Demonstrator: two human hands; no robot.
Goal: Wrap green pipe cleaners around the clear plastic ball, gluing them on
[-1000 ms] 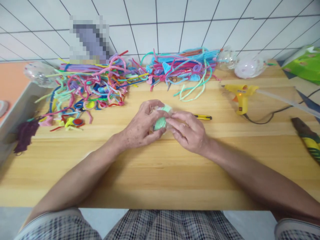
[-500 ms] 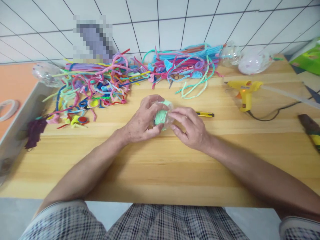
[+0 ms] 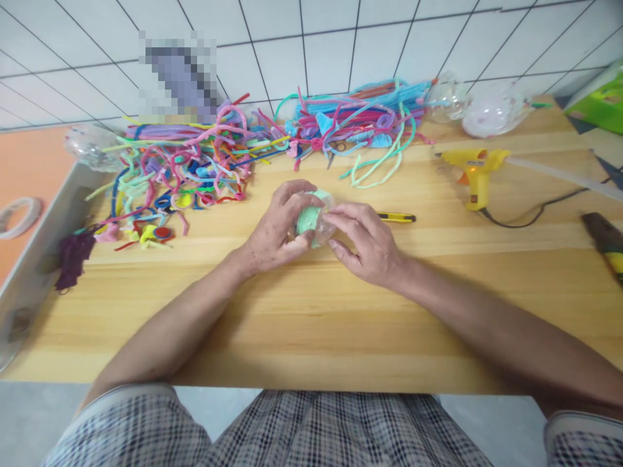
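Tape roll (image 3: 18,215): far left of the frame, on the orange surface beside the table, apart from the work.
Purple tuft (image 3: 73,258): at the left edge of the table (image 3: 311,324), alone.
Pipe cleaners (image 3: 185,175): a big mixed heap in the upper left, against the tiled wall, near enough for the hands to reach.
Left hand (image 3: 275,230): in the frame centre, curled around the green coil from the left, thumb under and fingers over, so it seems to keep the piece steady.
Green coil (image 3: 310,219): a mint-green wound piece, maybe inside a clear shell; it is held between both hands, just above the table.
Right hand (image 3: 367,243): touching the coil from the right, fingertips pinching its edge; the exact grip is partly hidden.
Yellow cutter (image 3: 396,218): lying flat just beyond the right hand.
Blue bundle (image 3: 370,117): upper middle, more pipe cleaners.
Clear balls (image 3: 479,110): upper right, at the wall.
Glue gun (image 3: 474,172): right side, standing on its handle with the nozzle off the wood, cable going right.
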